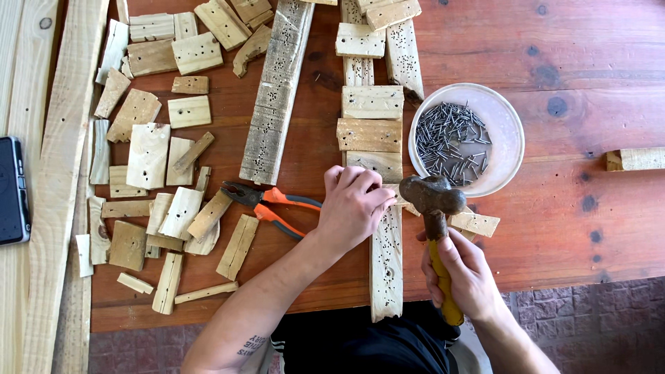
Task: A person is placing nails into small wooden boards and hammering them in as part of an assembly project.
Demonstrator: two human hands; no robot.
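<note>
A: Head view, quick pass. Right hand [465, 271] is wrapped tight round the yellow handle of a hammer [435, 208], whose rusty brown head hangs just above the plank [386, 260].

B: And the left?

A: Left hand [353, 206] lies fingers curled on the plank's upper part, pinching something too small to tell. The plank is pale, peppered with nail holes, and runs off the near edge of the red-brown table [568, 228].

B: Around it?

A: White bowl of nails [465, 138] just right of the hands, orange-handled pliers [273, 204] just left, wood offcuts [149, 156] scattered beyond. Long board [276, 97] lies up the middle. Black phone [12, 190] at far left edge.
</note>
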